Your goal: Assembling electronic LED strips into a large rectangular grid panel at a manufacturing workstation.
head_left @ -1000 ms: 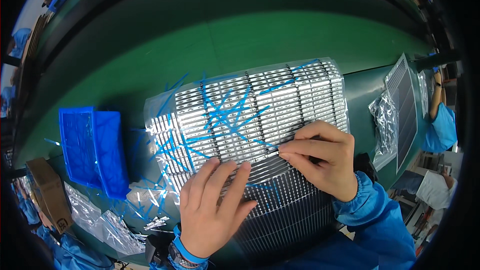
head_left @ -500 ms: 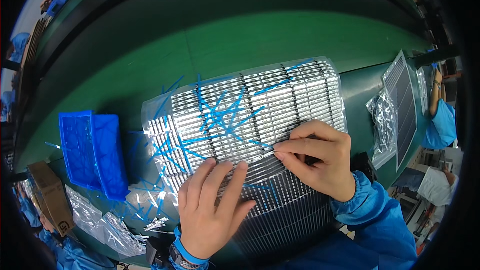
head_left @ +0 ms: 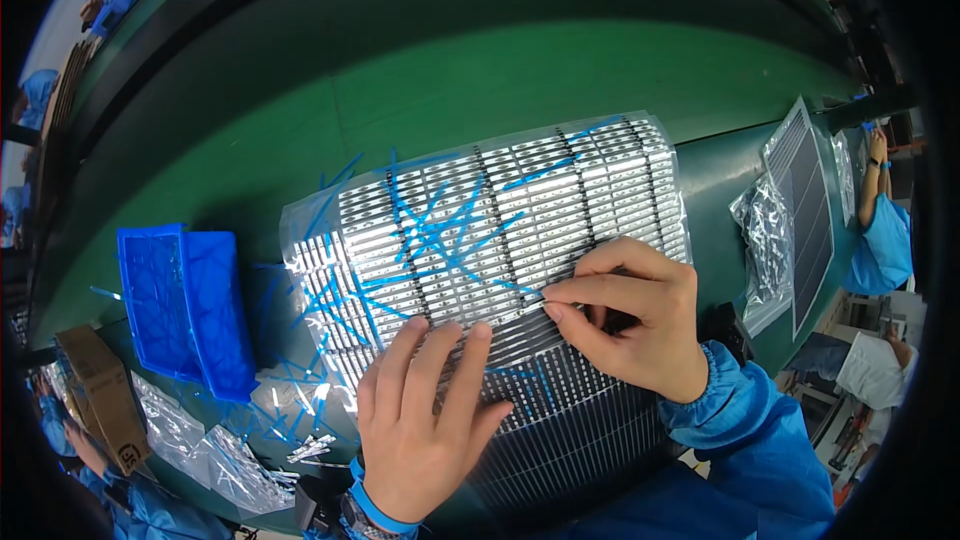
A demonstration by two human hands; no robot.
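A panel of silver strips [head_left: 560,208] in rows with black marks lies under both hands, on clear film. Its near part [head_left: 560,440] is dark and curves down toward me. My left hand [head_left: 425,410] rests palm down, fingers spread, on the panel's near left part. My right hand [head_left: 640,315] is closed in a thumb-and-finger pinch at the border between silver and dark rows. A thin blue strip [head_left: 480,276] runs toward those fingertips; what the pinch holds is too small to tell. Several more blue strips [head_left: 435,230] lie scattered over the panel.
A blue plastic bin [head_left: 222,315] stands left, near a cardboard box [head_left: 100,395] and clear plastic bags [head_left: 235,470]. More clear packaging [head_left: 765,250] and a dark striped panel [head_left: 808,210] lie right on the green table [head_left: 480,65]. Other people in blue work at the edges.
The panel and the right hand appear very slightly farther left in the view. Both hands keep nearly the same pose, the right still pinching and the left still flat.
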